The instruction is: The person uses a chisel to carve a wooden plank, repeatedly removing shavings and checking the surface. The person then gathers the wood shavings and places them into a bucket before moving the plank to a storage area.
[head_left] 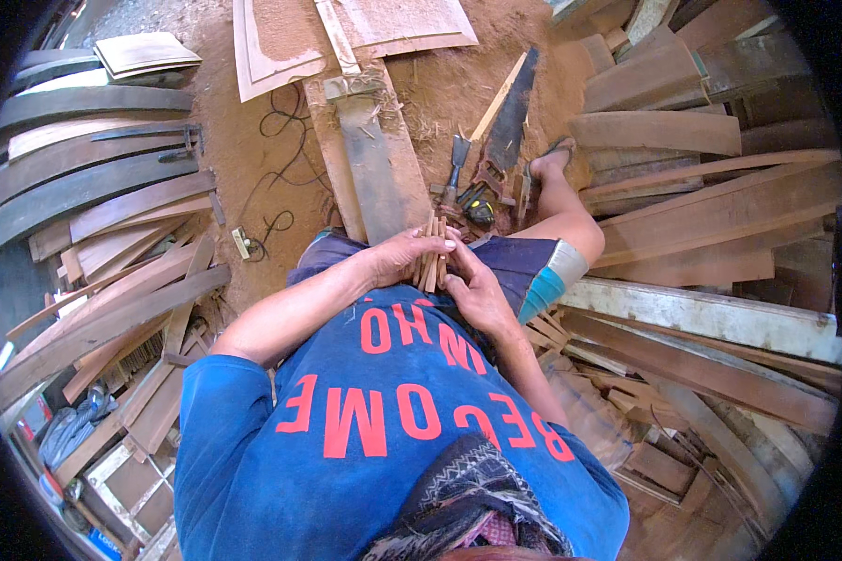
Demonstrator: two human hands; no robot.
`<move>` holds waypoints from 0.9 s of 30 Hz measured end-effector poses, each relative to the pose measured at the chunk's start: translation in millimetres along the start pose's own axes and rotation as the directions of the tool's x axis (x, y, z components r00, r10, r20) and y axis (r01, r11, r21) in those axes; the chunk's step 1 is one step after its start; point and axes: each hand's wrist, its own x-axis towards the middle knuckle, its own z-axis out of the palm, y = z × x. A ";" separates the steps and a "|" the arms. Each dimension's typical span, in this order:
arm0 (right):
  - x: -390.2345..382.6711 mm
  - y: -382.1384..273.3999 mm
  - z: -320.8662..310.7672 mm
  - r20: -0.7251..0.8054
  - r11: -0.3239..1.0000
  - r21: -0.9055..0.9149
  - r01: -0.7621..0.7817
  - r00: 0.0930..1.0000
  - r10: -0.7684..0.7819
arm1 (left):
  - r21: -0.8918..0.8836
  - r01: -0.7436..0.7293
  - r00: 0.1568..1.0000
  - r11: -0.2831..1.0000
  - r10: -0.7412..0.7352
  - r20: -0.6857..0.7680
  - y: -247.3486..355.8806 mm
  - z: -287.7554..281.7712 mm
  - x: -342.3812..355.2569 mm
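Visibly, red lettering (355, 428) is crossing the blue shirt (299, 486); beyond it, left hand (402, 257) and right hand (475, 283) are clamping wooden sticks (430, 271), long axes pointing away.

My hands meet in front of my belly, low over my lap. My left forearm (299, 304) slants inward from a bent elbow, and my left hand (398, 259) curls closed, its thumb pointing across to the right. My right forearm (524, 360) angles in more steeply. My right hand (480, 283) curls inward, fingers bent, close against the left. My bare right knee (580, 234) bends outward.
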 end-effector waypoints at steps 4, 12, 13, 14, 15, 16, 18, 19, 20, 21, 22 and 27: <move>0.6 -2.5 7.1 -0.147 0.999 0.048 0.023 0.989 -0.016 | 0.006 0.016 1.000 1.000 -0.016 -0.010 0.7 -3.1 -0.3; -5.4 -11.7 8.0 -0.294 0.954 -0.301 -0.020 0.953 -0.073 | 0.032 -0.032 0.995 0.999 0.029 0.091 2.4 -5.9 -4.6; -6.0 -11.4 7.3 -0.296 0.946 -0.324 -0.007 0.950 -0.095 | 0.107 -0.060 0.995 0.992 0.051 0.085 1.1 -4.8 -3.8; -7.1 -12.2 7.1 -0.298 0.944 -0.331 -0.014 0.950 -0.091 | 0.181 -0.087 0.994 0.980 0.073 0.081 0.1 -3.7 -3.0; -8.2 -14.0 7.3 -0.295 0.941 -0.338 -0.018 0.951 -0.088 | 0.214 -0.095 0.994 0.972 0.079 0.079 -0.5 -2.9 -2.8; -8.9 -14.9 7.1 -0.293 0.938 -0.346 -0.023 0.952 -0.085 | 0.246 -0.102 0.993 0.964 0.086 0.077 -1.0 -2.3 -2.6; -8.4 -11.3 1.5 -0.243 0.842 -0.536 0.062 0.944 -0.224 | 0.254 -0.085 0.996 0.963 0.080 0.031 -0.9 0.7 -0.8; -7.7 -10.1 -0.6 -0.208 0.777 -0.622 0.101 0.935 -0.288 | 0.229 -0.062 0.998 0.971 0.067 -0.014 -0.6 3.7 1.1; -6.7 -10.5 -1.1 -0.203 0.765 -0.636 0.097 0.936 -0.287 | 0.203 -0.040 0.997 0.978 0.053 -0.058 -0.2 5.9 2.4; -5.4 -11.6 -1.6 -0.198 0.753 -0.651 0.093 0.938 -0.286 | 0.258 0.015 0.994 0.966 0.014 -0.111 -0.3 4.6 5.5; -4.0 -12.4 -2.1 -0.192 0.740 -0.666 0.088 0.939 -0.285 | 0.309 0.072 0.986 0.948 -0.021 -0.166 -1.3 1.0 10.6; 3.7 -22.8 -15.7 -0.124 0.850 -0.526 0.031 0.986 -0.112 | 0.242 0.031 0.999 0.970 -0.021 -0.045 -6.6 -5.5 14.8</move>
